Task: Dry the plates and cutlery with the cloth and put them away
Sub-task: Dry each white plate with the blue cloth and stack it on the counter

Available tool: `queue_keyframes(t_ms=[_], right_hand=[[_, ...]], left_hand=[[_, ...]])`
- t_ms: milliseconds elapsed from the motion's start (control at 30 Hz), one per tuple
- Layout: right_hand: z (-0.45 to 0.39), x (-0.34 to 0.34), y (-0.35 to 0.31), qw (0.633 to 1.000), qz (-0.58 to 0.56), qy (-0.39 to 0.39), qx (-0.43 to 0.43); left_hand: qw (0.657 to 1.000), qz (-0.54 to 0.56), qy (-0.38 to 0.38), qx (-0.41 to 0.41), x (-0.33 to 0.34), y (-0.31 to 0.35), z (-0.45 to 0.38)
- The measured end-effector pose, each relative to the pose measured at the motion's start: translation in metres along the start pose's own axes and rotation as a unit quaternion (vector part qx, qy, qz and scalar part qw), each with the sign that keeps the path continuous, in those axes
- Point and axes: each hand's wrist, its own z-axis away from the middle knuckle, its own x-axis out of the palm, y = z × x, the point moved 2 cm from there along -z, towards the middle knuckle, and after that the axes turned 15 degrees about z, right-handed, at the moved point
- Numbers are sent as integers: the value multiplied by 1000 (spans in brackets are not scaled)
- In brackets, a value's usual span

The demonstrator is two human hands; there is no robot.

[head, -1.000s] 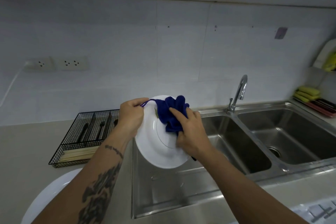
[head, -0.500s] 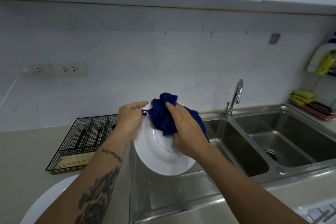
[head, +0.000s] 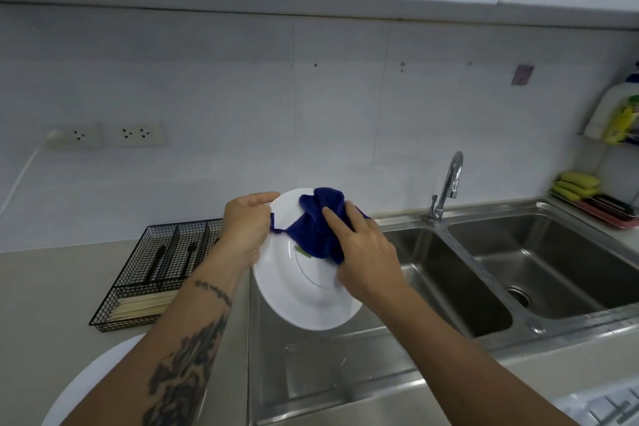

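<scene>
A glossy, smooth white plate (head: 307, 301) is seen, ceramic by its look, with a soft, matt blue cloth (head: 316, 232) pressed on it. At three o'clock, brushed stainless steel is shown by the sink (head: 570, 273); at nine, a black wire basket (head: 152, 273).

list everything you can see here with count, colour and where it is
round white plate: 1, white, held tilted above the sink
blue cloth: 1, dark blue, pressed on the held plate
second white plate: 1, white, counter, bottom left
black wire cutlery basket: 1, black, counter left of the sink
steel double sink: 1, silver, right
chrome tap: 1, silver, behind the sink
yellow-green sponges: several, far right
wall sockets: 2, white, left wall
left hand: gripping the plate rim
right hand: holding the cloth
</scene>
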Motion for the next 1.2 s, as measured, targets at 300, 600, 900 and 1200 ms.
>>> queue_keyframes(t_ms=[300, 600, 900, 1200], right_hand=[[6, 4, 6, 985, 19, 132, -109], [-6, -13, -19, 988, -4, 36, -148], [-17, 8, 24, 950, -293, -100, 30], [-10, 24, 48, 687, -625, -188, 319]], left_hand=[[998, 12, 28, 49, -17, 22, -4], [1000, 15, 12, 15, -17, 1, -5], [999, -12, 17, 27, -23, -9, -11], [956, -228, -121, 138, -11, -5, 0]])
